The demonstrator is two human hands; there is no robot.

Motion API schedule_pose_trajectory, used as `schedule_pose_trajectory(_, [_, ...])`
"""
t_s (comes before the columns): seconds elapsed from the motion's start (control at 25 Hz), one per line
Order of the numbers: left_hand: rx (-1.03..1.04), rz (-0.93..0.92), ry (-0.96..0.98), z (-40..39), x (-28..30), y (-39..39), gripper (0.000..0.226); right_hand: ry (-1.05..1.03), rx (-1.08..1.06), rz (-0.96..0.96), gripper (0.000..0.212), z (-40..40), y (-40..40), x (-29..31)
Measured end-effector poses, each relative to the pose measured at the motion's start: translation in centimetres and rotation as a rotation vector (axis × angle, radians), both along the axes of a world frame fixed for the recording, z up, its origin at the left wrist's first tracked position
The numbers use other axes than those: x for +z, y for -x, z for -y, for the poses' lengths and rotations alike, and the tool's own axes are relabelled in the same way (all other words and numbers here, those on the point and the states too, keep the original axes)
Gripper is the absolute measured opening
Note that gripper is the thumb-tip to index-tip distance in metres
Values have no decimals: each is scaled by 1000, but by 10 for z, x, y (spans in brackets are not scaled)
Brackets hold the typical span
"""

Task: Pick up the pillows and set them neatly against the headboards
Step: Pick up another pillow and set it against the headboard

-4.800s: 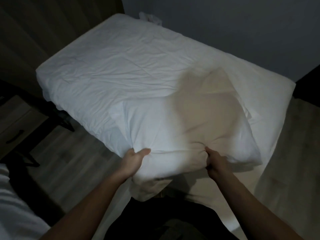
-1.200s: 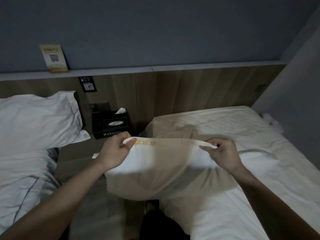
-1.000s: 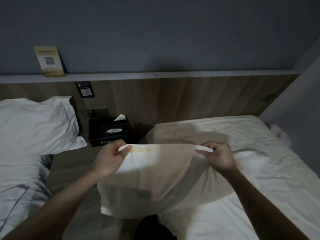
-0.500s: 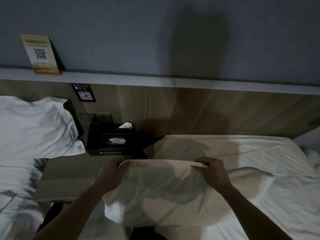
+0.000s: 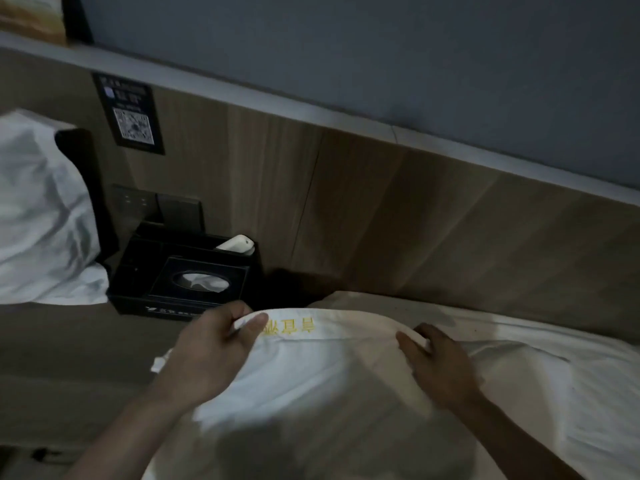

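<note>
my left hand [image 5: 211, 358] & right hand [image 5: 440, 365] both pinch the pillow [image 5: 311, 382] by its top edge, over the bed [image 5: 554, 341], short of the headboard [image 5: 381, 220]. other pillow [image 5: 38, 216] already propped. this one's left.

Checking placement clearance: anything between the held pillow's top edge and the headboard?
Head view: only bare mattress sheet lies between the pillow and the wooden headboard; the black tissue box sits off to the left.
</note>
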State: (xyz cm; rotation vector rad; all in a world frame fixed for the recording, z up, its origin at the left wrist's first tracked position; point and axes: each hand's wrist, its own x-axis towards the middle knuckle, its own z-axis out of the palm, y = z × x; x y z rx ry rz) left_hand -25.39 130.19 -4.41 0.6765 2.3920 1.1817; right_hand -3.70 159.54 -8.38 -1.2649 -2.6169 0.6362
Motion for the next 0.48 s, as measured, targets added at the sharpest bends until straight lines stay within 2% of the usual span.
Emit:
schedule_pose_trajectory(0.16, [113, -254, 2, -28, -35, -15, 30, -57, 75, -113, 40, -29, 4, -68])
schedule_pose_trajectory(0.28, [213, -447, 26, -51, -63, -44, 33, -6, 94, -170, 37, -45, -10, -101])
schedule_pose_trajectory(0.4, [214, -573, 93, -58, -59, -68, 35, 13, 164, -238, 36, -50, -29, -90])
schedule_pose_trajectory(0.48, [158, -553, 141, -48, -43, -70, 33, 33, 231, -266, 16, -49, -35, -66])
